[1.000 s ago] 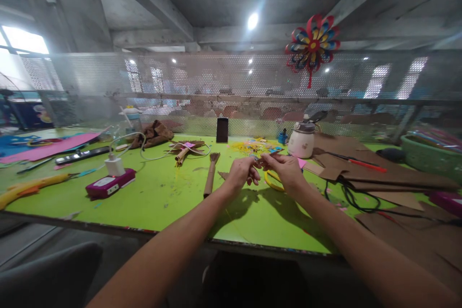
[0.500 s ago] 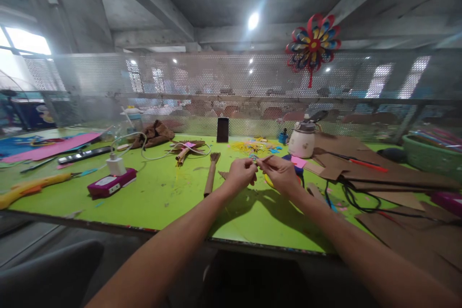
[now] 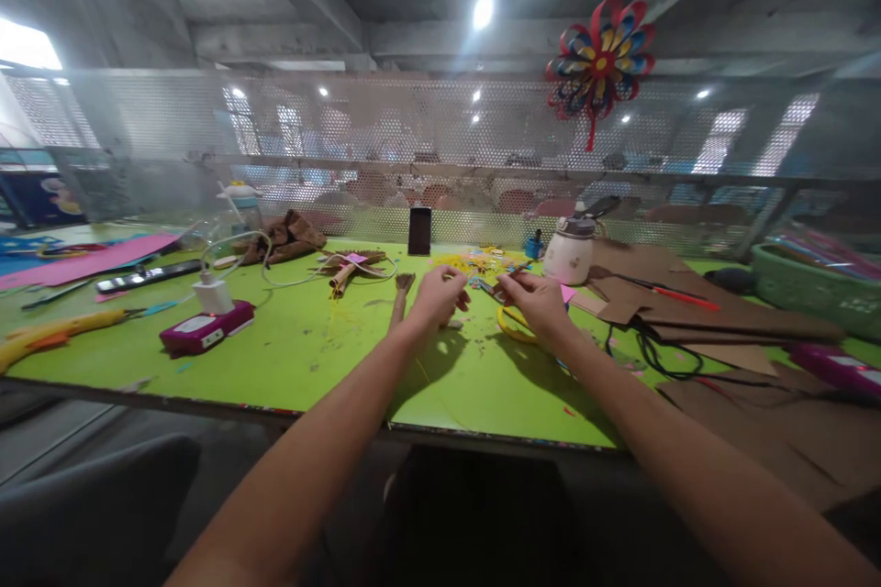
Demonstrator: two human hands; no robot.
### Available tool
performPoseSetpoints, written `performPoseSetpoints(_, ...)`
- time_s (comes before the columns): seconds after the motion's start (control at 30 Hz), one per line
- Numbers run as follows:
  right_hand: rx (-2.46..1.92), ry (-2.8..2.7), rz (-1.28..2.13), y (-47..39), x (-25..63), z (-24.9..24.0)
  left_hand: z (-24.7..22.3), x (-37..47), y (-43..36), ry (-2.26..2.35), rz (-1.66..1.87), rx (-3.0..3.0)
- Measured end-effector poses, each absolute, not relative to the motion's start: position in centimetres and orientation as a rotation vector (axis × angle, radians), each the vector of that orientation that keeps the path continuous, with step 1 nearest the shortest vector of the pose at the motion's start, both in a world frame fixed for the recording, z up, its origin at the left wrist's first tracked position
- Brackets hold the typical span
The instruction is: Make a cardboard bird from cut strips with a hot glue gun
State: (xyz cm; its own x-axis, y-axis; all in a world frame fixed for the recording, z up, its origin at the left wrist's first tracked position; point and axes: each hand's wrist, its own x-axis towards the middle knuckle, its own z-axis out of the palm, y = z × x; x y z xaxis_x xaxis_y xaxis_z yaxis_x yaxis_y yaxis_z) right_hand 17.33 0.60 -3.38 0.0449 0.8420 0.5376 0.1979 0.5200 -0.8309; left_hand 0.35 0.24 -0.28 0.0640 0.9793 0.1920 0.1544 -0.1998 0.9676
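Observation:
My left hand (image 3: 440,298) is raised over the green table (image 3: 330,358), its fingers curled together; anything between them is too small to make out. To its right, my right hand (image 3: 533,298) pinches a small brown piece (image 3: 504,286) between thumb and fingers. Beyond both hands lies a pile of yellow and coloured scraps (image 3: 482,264). A brown paper roll with a frayed end (image 3: 401,295) lies just left of my left hand, partly hidden by it. Beneath my right hand a yellow ring-shaped thing (image 3: 513,323) shows in part.
A white bottle (image 3: 570,252), brown cardboard (image 3: 681,293), black cord (image 3: 647,353) and a green basket (image 3: 812,284) are on the right. Leftward are a purple power strip (image 3: 206,327), a yellow glue gun (image 3: 61,335) and a brown cloth (image 3: 289,238). A phone (image 3: 419,231) stands at the back.
My hands have moved apart, the left one leftward and the right one slightly to the right. The view has shifted, so the table's things sit a little higher in the picture.

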Motion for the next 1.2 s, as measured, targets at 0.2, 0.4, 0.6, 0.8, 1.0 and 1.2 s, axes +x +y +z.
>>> performPoseSetpoints(0.2,-0.958,-1.335,1.003,1.2,17.7,-3.8,1.0,-2.5,2.2,1.252,1.543,1.293)
performPoseSetpoints(0.4,-0.799,-1.379,1.485,0.3,17.1,-3.9,0.5,-3.2,3.0,1.236,1.539,1.291)
performPoseSetpoints(0.6,-0.814,-1.403,1.599,0.3,17.6,-4.2,0.4,-3.0,2.9,1.338,1.426,1.451)
performPoseSetpoints(0.8,-1.272,-1.656,0.993,1.1,17.7,-4.5,-0.8,-3.6,4.3,1.505,1.336,1.695)
performPoseSetpoints(1.0,-1.631,-1.838,0.337,1.4,18.6,-3.8,-1.6,-3.9,5.1,1.608,1.177,1.834)
performPoseSetpoints(1.2,-1.711,-1.948,0.33,1.7,18.8,-4.1,-1.4,-3.2,4.3,1.602,1.025,1.905)
